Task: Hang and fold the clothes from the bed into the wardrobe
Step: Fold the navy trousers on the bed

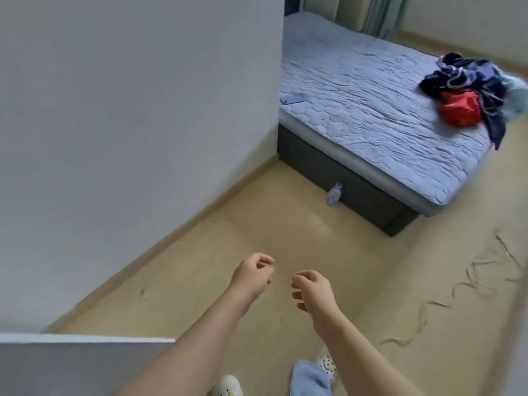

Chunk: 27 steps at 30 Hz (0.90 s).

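Left grip [253, 271] and right grip [313, 290]: both released, fingers loosely curled, holding nothing. They hang side by side over the floor [285, 224], close but not touching, forearms bare. White shoes [228, 385] at the bottom edge.

Clothes pile [468, 92] sits on the bed [357, 115], at its far right corner, well apart from both grips. Dark blue garment on top, red piece [460, 108] in front, pale teal piece at the right edge. One dark end hangs over the mattress side.

Plastic bottle [335, 194] stands on the floor against the dark bed base. White wall [143, 124] on the left.
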Each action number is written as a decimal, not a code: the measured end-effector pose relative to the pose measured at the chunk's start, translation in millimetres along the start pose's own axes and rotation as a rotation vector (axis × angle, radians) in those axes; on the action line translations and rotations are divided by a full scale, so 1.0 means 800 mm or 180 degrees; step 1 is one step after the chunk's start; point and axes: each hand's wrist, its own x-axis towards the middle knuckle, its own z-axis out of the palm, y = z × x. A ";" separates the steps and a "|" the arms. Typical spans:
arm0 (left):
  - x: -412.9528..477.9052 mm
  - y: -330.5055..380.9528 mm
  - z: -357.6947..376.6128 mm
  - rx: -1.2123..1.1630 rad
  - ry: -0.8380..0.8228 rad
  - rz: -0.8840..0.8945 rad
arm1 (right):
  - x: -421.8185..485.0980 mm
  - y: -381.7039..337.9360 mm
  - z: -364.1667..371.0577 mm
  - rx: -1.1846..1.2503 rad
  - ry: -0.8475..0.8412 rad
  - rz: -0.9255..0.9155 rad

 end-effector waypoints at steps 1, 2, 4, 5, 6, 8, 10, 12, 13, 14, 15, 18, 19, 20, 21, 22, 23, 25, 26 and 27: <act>0.006 0.018 0.026 0.0089 -0.0153 0.0054 | 0.006 -0.002 -0.028 0.0127 0.0109 0.0016; 0.012 0.034 0.049 0.0148 -0.0266 0.0075 | 0.012 -0.004 -0.054 0.0225 0.0199 0.0009; 0.024 0.070 0.103 0.0200 -0.0452 0.0125 | 0.025 -0.010 -0.118 0.0398 0.0423 -0.0047; 0.030 0.083 0.121 0.0179 -0.0491 0.0141 | 0.029 -0.015 -0.142 0.0428 0.0512 -0.0064; 0.036 0.099 0.141 0.0157 -0.0522 0.0179 | 0.034 -0.021 -0.169 0.0457 0.0615 -0.0093; 0.046 0.136 0.192 0.0203 -0.0660 0.0280 | 0.044 -0.031 -0.229 0.0605 0.0860 -0.0156; 0.051 0.167 0.238 0.0253 -0.0842 0.0408 | 0.052 -0.042 -0.277 0.0744 0.1026 -0.0215; 0.054 0.194 0.281 0.0309 -0.1014 0.0505 | 0.060 -0.049 -0.315 0.0886 0.1135 -0.0246; 0.057 0.205 0.301 0.0356 -0.1092 0.0521 | 0.065 -0.051 -0.332 0.0947 0.1180 -0.0241; 0.060 0.215 0.319 0.0414 -0.1167 0.0530 | 0.069 -0.052 -0.346 0.1006 0.1209 -0.0224; 0.065 0.224 0.337 0.0476 -0.1238 0.0540 | 0.075 -0.053 -0.361 0.1077 0.1252 -0.0200; 0.083 0.252 0.380 0.0578 -0.1383 0.0587 | 0.094 -0.055 -0.395 0.1262 0.1323 -0.0125; 0.093 0.264 0.396 0.0609 -0.1421 0.0601 | 0.105 -0.057 -0.408 0.1301 0.1336 -0.0091; 0.105 0.276 0.413 0.0637 -0.1463 0.0605 | 0.119 -0.060 -0.421 0.1341 0.1354 -0.0043; 0.117 0.287 0.428 0.0675 -0.1508 0.0613 | 0.133 -0.064 -0.433 0.1357 0.1375 0.0005; 0.131 0.301 0.443 0.0706 -0.1557 0.0625 | 0.147 -0.071 -0.447 0.1370 0.1400 0.0040; 0.145 0.314 0.457 0.0740 -0.1590 0.0630 | 0.161 -0.078 -0.460 0.1401 0.1449 0.0067; 0.186 0.349 0.497 0.0767 -0.1642 0.0640 | 0.204 -0.097 -0.497 0.1519 0.1614 0.0113; 0.198 0.363 0.508 0.0791 -0.1647 0.0646 | 0.216 -0.109 -0.510 0.1563 0.1659 0.0146; 0.213 0.381 0.522 0.0806 -0.1663 0.0626 | 0.232 -0.120 -0.526 0.1618 0.1707 0.0180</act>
